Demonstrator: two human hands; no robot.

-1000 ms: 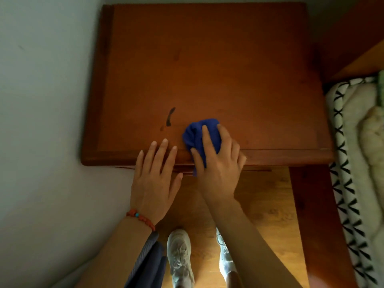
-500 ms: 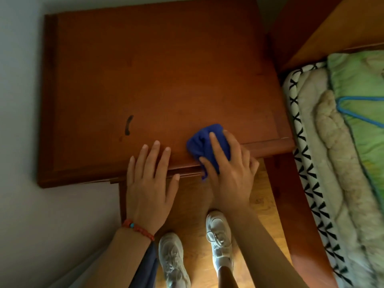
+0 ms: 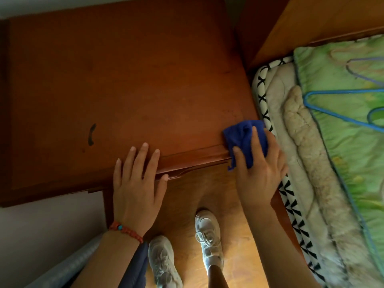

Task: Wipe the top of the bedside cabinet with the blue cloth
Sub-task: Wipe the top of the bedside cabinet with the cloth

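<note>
In the head view, the bedside cabinet (image 3: 128, 80) fills the upper left of the picture, and its wooden top is bare except for a small dark mark (image 3: 91, 134) near the front edge. The blue cloth (image 3: 244, 135) lies bunched at the near right corner of the top, and part of it hangs over the front edge. The right hand (image 3: 260, 165) is pressed on the cloth, with the fingers spread across it and the thumb on the hanging part, so it grasps the cloth against the wood. The left hand (image 3: 137, 183) lies flat and released on the front edge, well left of the cloth, and holds nothing. A red bead bracelet (image 3: 125, 230) is on its wrist.

The relation that matters is this: the cloth is at the right end of the top, just beside the bed (image 3: 332, 142), so almost all of the surface lies to the left and farther away from the right hand. The long side of the top runs left to right in the picture. In my judgement the next stroke should go leftward or toward the far edge, because there is no room on the right. The right hand is the only one near the cloth; the left hand seems only to give support.

Below, two white sneakers (image 3: 208, 235) stand on the wooden floor (image 3: 245, 267).
</note>
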